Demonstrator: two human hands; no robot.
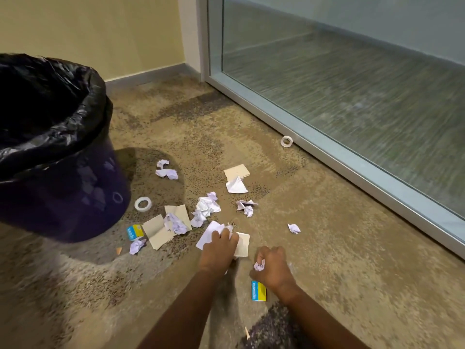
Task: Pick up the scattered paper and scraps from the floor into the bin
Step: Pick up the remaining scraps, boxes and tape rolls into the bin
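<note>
The bin point(50, 202), lined in black, stood at the left on the floor point(327, 248), with crumpled paper scraps point(206, 209) and cardboard pieces point(161, 233) strewn just to its right. Nearer, the left hand point(220, 248) curled its fingers around a white sheet point(206, 235) lying there. Beside it, the right hand point(270, 269) clutched a paper ball point(259, 266).

Head view, down onto floor point(314, 235)

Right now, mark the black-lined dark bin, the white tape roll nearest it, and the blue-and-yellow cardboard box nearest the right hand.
Black-lined dark bin point(63, 202): head view, bare side wall.
White tape roll point(138, 206): head view, outer ring.
Blue-and-yellow cardboard box point(258, 291): head view, printed top face.
</note>
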